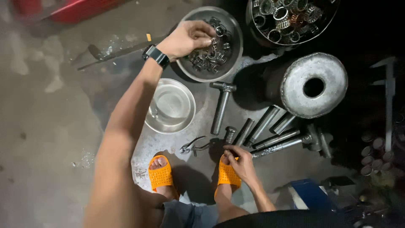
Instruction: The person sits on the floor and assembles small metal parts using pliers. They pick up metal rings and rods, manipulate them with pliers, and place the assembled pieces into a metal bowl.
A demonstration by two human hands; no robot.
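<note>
Bearings (211,52) in bowl (234,55) behind pliers (192,147)

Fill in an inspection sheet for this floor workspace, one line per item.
Surface: stained grey concrete floor.
Job's things: round metal bowl of small ring-shaped bearing cages; shallow empty steel bowl.
Clutter: grey steel rods and punches; metal pliers; heavy metal cylinder with a centre hole; second bowl of rings.
Hands: left hand fingers in the bearing bowl; right hand rests by the orange sandal.
Cables: nothing seen.
Surroundings: dark, unclear.
</note>
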